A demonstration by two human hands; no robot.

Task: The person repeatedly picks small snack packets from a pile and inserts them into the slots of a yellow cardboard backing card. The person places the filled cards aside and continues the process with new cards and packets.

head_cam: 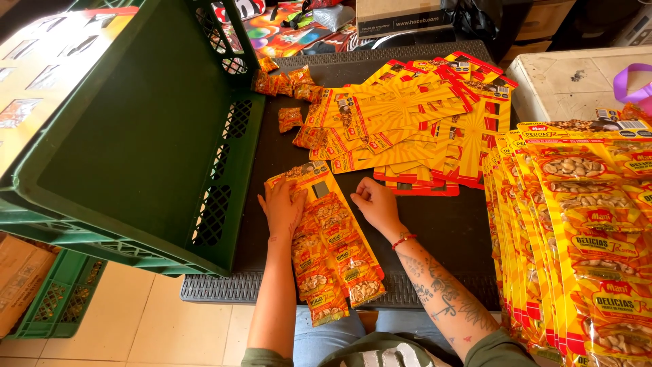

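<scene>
- A yellow display card (331, 238) lay lengthwise on the black mat (448, 228) that covered the table, with two rows of small snack packets fixed down its face; the packets were orange and red with clear windows that showed nuts.
- One dark square slot near the card's top stood bare.
- The left hand (282, 207) lay flat on the card's upper left packets, its grip released, palm down and pressing.
- The right hand (377, 202) rested just beside the card's upper right edge, fingers curled loosely, grasping nothing that I could see.
- Beyond the card, a fanned heap of blank yellow cards (414, 129) spread over the mat, and loose packets (288, 92) lay scattered farther back on the left.
- To the card's right, well apart, stood a thick stack of filled cards (577, 224) that ran off the table's near edge.
- To the card's left, a tilted green crate (136, 136) crowded close, its wall just beside the left hand.
- A strip of bare mat lay open between the card and the filled stack.
- The card's lower end overhung the mat's front edge.
</scene>
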